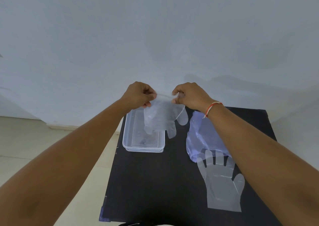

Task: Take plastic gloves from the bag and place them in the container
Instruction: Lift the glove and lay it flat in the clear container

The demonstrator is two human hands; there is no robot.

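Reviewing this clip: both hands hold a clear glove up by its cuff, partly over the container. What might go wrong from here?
1. The held glove hangs partly past the container's right rim, so some fingers may drape outside when released.
2. Pinched between the left hand and right hand, the thin film may cling or stretch.
3. The right forearm passes above the flat glove and bag and may brush them.

Black table (155, 182) (clear gloves (160, 118))

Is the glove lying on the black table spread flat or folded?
Spread flat: the loose glove lies open on the black table, all fingers and thumb fanned out, no fold visible.
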